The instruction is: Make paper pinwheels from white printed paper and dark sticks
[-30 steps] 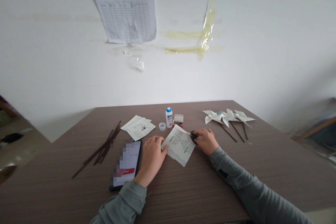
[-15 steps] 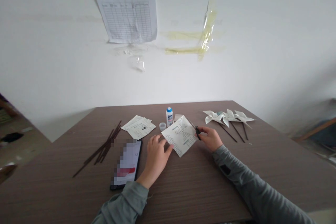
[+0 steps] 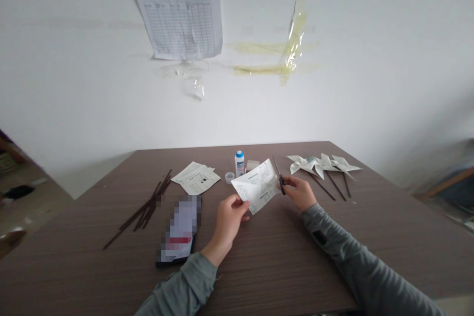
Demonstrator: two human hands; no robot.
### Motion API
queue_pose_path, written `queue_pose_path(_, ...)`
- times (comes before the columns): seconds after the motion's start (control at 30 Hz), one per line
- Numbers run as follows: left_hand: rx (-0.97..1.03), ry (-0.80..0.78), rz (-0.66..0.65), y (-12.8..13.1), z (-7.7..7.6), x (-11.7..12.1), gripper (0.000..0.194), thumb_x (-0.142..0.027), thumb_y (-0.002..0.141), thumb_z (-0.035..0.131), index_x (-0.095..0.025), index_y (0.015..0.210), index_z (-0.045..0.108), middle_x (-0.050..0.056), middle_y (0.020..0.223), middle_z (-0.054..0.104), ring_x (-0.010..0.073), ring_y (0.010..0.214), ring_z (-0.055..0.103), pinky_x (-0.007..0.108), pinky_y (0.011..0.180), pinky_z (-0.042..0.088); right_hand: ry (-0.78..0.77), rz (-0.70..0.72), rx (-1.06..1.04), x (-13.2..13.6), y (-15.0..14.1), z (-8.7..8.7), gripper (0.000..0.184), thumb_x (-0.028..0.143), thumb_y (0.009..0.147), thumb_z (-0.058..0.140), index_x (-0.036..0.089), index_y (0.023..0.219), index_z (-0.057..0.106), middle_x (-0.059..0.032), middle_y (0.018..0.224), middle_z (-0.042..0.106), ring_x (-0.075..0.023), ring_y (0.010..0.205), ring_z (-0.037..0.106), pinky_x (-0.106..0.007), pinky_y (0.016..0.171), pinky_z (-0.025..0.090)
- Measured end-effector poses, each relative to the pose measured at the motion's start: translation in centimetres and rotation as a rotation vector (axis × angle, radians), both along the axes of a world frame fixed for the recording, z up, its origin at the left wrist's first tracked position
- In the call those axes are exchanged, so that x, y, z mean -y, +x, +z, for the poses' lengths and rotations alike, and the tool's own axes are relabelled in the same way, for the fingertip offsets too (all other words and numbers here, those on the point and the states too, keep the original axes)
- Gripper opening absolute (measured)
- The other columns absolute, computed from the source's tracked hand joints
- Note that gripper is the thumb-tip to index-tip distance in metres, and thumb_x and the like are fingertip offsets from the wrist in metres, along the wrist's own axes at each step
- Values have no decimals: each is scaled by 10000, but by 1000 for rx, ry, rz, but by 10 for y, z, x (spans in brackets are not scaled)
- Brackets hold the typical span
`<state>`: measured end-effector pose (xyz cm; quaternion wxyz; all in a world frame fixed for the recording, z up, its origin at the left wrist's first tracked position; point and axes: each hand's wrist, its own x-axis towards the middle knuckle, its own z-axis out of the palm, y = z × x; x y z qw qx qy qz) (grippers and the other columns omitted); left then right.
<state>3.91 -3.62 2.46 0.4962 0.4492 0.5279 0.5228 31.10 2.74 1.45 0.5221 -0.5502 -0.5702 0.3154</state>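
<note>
Fingers (image 3: 243, 206) of the left hand (image 3: 226, 216) pinch printed paper (image 3: 257, 186); right hand (image 3: 301, 194) grips scissors (image 3: 282, 185); print and bottle label (image 3: 240, 164) illegible.

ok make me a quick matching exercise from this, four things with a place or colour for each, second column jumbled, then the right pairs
Things:
1. scissors
2. bottle
3. phone
4. pinwheels

Places and colours:
A. lying left of the left hand
B. whitish, on the right side of the table
C. held in the right hand
D. upright, with a blue top

Pairs: 1-C, 2-D, 3-A, 4-B
</note>
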Motion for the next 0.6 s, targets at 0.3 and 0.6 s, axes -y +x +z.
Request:
queue_pose_path(0.3, 149, -128, 59, -2, 15, 3, 273, -2, 828, 1060, -189, 747, 878, 34, 775, 868, 179, 699, 831, 232, 615, 704, -37, -84, -9, 9, -2, 0, 388, 534, 738, 988, 315, 973, 770, -156, 974, 969, -448, 1032, 938, -569, 1018, 758)
queue_pose_path(0.6, 229, -109, 157, -11, 15, -4, 250, -16, 825, 1002, -199, 756, 847, 38, 833, 874, 190, 780, 840, 259, 683, 735, -7, -81, 242, 17, -6, 6, 366, 552, 877, 909, 329, 1164, 866, -116, 1052, 972, -463, 1124, 920, -619, 1121, 719)
